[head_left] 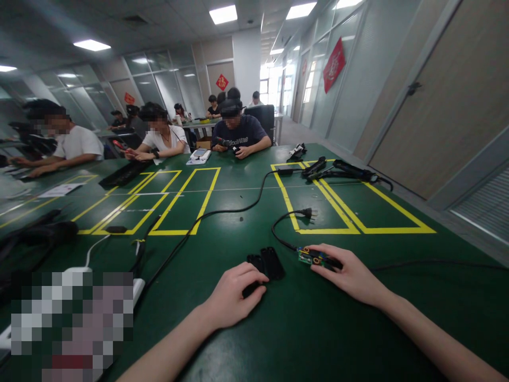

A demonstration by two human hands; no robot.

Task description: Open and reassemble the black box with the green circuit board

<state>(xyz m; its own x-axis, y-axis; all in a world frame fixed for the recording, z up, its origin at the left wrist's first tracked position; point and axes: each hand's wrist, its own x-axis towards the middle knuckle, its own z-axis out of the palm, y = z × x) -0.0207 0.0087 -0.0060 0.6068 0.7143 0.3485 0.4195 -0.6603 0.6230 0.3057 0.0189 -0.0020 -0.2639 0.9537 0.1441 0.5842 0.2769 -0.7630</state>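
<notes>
My right hand [344,270] is closed on a small circuit board [306,257] with green edges, copper-coloured rings and dark parts. A short black cable [278,225] runs from the board's left end to a plug [307,213] lying on the table. My left hand [238,294] curls over a black plastic casing piece [249,288], pinching it between thumb and fingers; much of that piece is hidden. Touching or just beyond the left fingertips lies an open black casing half [272,264], hollow side up. The gap between my two hands shows bare green table.
Yellow tape rectangles mark the green table [246,239]. A long black cord [222,210] crosses it to an adapter [285,171]. Black folded gear [338,170] lies at back right. A white power strip [139,289] and cables crowd the left. Across the table sits a person [242,130] handling something dark.
</notes>
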